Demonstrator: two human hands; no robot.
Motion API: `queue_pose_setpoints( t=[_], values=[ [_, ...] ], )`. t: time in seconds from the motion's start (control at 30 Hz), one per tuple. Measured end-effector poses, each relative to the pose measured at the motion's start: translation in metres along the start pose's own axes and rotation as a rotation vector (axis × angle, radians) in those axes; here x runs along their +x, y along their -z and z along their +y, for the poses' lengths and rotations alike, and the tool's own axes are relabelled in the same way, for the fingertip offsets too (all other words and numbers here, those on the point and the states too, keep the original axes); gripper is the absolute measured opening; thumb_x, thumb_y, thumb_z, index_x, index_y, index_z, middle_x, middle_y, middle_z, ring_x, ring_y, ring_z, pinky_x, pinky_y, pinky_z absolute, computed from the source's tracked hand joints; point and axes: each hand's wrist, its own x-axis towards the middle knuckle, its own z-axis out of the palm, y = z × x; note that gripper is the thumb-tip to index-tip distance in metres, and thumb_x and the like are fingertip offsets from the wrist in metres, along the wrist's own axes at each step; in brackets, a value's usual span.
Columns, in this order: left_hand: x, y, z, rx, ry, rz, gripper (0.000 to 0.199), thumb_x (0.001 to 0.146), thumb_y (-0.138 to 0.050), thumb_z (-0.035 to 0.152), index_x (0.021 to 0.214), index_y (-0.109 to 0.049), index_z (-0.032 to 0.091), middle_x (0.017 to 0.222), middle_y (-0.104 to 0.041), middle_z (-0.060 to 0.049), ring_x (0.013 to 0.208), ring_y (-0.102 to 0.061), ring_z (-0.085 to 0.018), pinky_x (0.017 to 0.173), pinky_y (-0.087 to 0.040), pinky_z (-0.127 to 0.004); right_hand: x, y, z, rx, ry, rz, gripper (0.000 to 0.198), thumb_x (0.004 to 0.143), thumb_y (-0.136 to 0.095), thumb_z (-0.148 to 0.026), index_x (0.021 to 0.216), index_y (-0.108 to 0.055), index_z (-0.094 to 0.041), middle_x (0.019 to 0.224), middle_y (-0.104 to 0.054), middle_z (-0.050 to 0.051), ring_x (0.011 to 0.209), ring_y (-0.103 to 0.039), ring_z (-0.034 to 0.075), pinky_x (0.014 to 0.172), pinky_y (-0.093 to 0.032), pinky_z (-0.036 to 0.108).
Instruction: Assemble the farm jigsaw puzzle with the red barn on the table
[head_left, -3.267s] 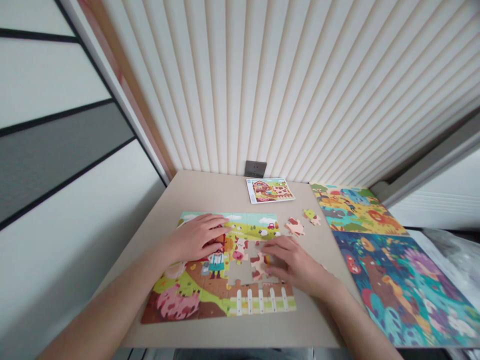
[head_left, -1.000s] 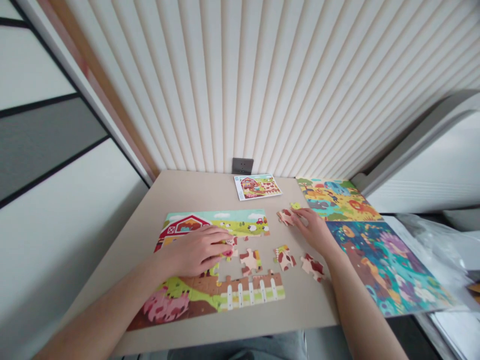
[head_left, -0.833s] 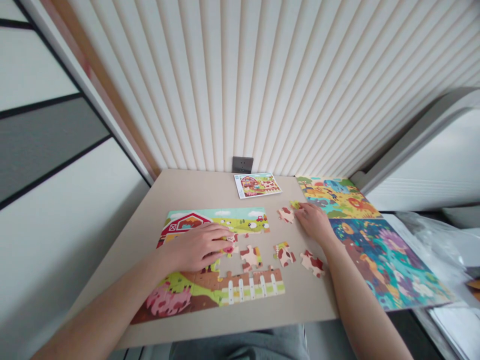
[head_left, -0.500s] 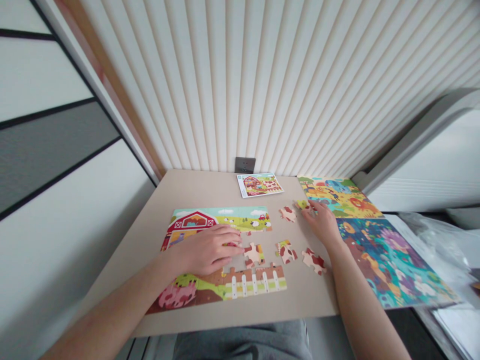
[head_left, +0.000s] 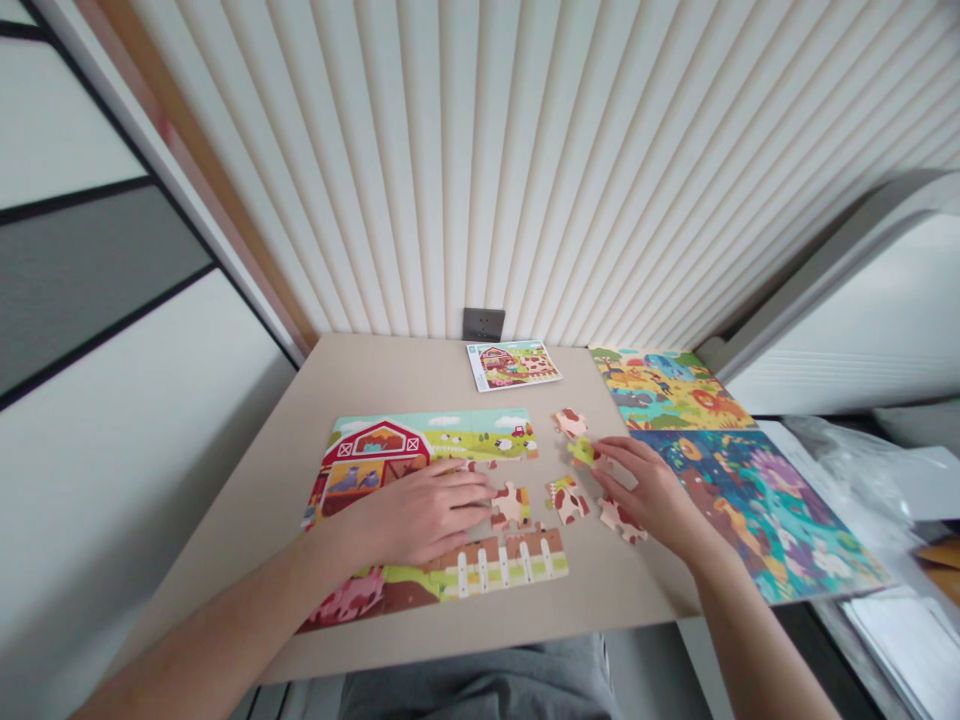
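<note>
A farm jigsaw puzzle [head_left: 405, 443] with a red barn lies partly put together on the table. My left hand [head_left: 427, 512] rests flat across its middle, fingers stretched out, hiding the pieces underneath. By its fingertips is a cow-patterned piece [head_left: 510, 506], between the upper part and the fence strip [head_left: 517, 562]. My right hand [head_left: 652, 492] pinches a green and brown-spotted puzzle piece [head_left: 582, 452] between thumb and fingers. Around it lie loose pink-and-brown pieces: one above [head_left: 570, 422], one with a fence corner [head_left: 568, 500], and one below the hand [head_left: 621, 520].
A small picture card [head_left: 514, 365] of the farm scene lies at the back, below a wall socket [head_left: 483, 324]. On the right sit two finished puzzles, a yellow savanna one [head_left: 675, 390] and a blue one [head_left: 780, 510]. Clear plastic wrap [head_left: 847, 480] lies beyond them.
My right hand has moved left and nearer with the green piece, which now sits below the upper loose piece. My left hand stays on the puzzle. The camera view has shifted slightly.
</note>
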Motion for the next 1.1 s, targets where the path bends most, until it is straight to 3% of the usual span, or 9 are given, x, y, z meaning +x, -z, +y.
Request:
queue_pose_setpoints(
  t=[0.23,0.37,0.53,0.7,0.83,0.97,1.1],
  values=[
    [0.007,-0.003,0.002,-0.048,0.08,-0.023,0.042,0.101,-0.066,0.037,0.142,-0.063,0.025,0.145,-0.066,-0.008,0.147,-0.05,-0.03,0.127,-0.036,-0.05,-0.031,0.007,0.016,-0.135,-0.05,0.027,0.029,0.106,-0.054,-0.037,0.125,-0.074,-0.027,0.132,-0.071,0.011,0.12,-0.069,0.031,0.103,-0.057,0.052],
    [0.01,-0.007,0.002,-0.031,0.076,-0.014,0.046,0.103,-0.062,0.045,0.145,-0.062,0.024,0.147,-0.065,-0.01,0.146,-0.051,-0.03,0.127,-0.035,-0.05,-0.059,0.012,0.003,-0.175,-0.118,0.003,0.029,0.104,-0.058,-0.041,0.126,-0.074,-0.03,0.126,-0.073,0.01,0.115,-0.071,0.032,0.097,-0.06,0.052],
    [0.018,-0.006,0.004,-0.019,0.075,-0.047,0.054,0.106,-0.055,0.05,0.152,-0.055,0.02,0.157,-0.057,-0.01,0.151,-0.046,-0.029,0.131,-0.027,-0.047,-0.093,0.005,-0.01,-0.187,-0.143,-0.03,0.036,0.103,-0.06,-0.041,0.137,-0.067,-0.032,0.137,-0.07,0.009,0.123,-0.068,0.033,0.102,-0.059,0.056],
    [0.013,0.009,0.001,0.073,0.131,-0.031,0.046,0.106,-0.058,0.047,0.145,-0.061,0.023,0.157,-0.056,-0.009,0.15,-0.047,-0.027,0.131,-0.026,-0.047,-0.079,-0.009,-0.041,-0.1,-0.016,-0.024,0.039,0.103,-0.057,-0.028,0.141,-0.064,-0.031,0.144,-0.066,0.011,0.132,-0.063,0.032,0.106,-0.057,0.054],
    [-0.012,0.033,0.007,0.229,0.242,-0.027,0.029,0.104,-0.062,0.03,0.132,-0.069,0.026,0.145,-0.065,-0.007,0.141,-0.055,-0.028,0.129,-0.03,-0.052,-0.044,-0.021,-0.073,-0.019,0.1,-0.08,0.038,0.103,-0.06,-0.026,0.14,-0.066,-0.032,0.144,-0.066,0.01,0.133,-0.063,0.03,0.108,-0.057,0.051],
    [-0.063,0.047,0.027,0.296,0.359,-0.022,0.04,0.106,-0.058,0.032,0.145,-0.062,0.027,0.147,-0.064,-0.006,0.139,-0.056,-0.028,0.125,-0.039,-0.049,-0.017,-0.032,-0.083,-0.004,0.118,-0.098,0.037,0.101,-0.064,-0.026,0.137,-0.068,-0.03,0.143,-0.067,0.01,0.132,-0.064,0.03,0.111,-0.054,0.053],
    [-0.121,0.04,0.05,0.322,0.544,0.029,0.052,0.104,-0.06,0.039,0.154,-0.054,0.026,0.155,-0.057,-0.007,0.14,-0.056,-0.028,0.122,-0.045,-0.045,-0.004,-0.038,-0.078,0.011,0.144,-0.126,0.033,0.101,-0.065,-0.025,0.134,-0.07,-0.028,0.138,-0.071,0.01,0.127,-0.067,0.03,0.109,-0.053,0.052]
  ],
)
